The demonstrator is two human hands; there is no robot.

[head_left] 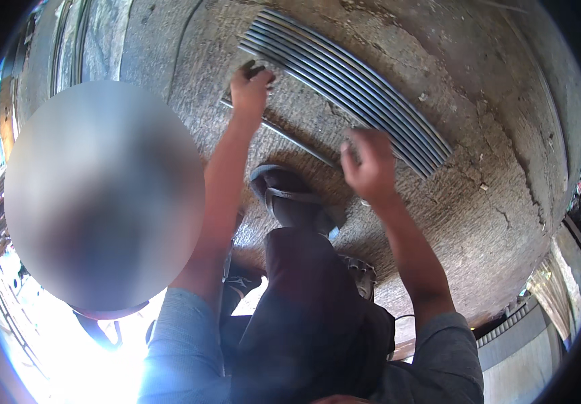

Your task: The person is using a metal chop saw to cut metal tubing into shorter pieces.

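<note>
Several dark metal rods lie side by side in a tight, slanting row on the rough floor. A single metal rod lies apart from them, closer to me, and my left wrist crosses in front of part of it. My left hand hovers just off the near left corner of the row, its fingers bent and apart, holding nothing. Beside the row's right part is my right hand, near the right end of the single rod. Its fingers curl loosely with a gap at the thumb, and nothing shows in them.
My sandalled foot stands on the concrete floor just below the single rod. A large blurred round patch hides the left side. Long flat strips lie at the upper left. A bundle of pale strands is at the lower right.
</note>
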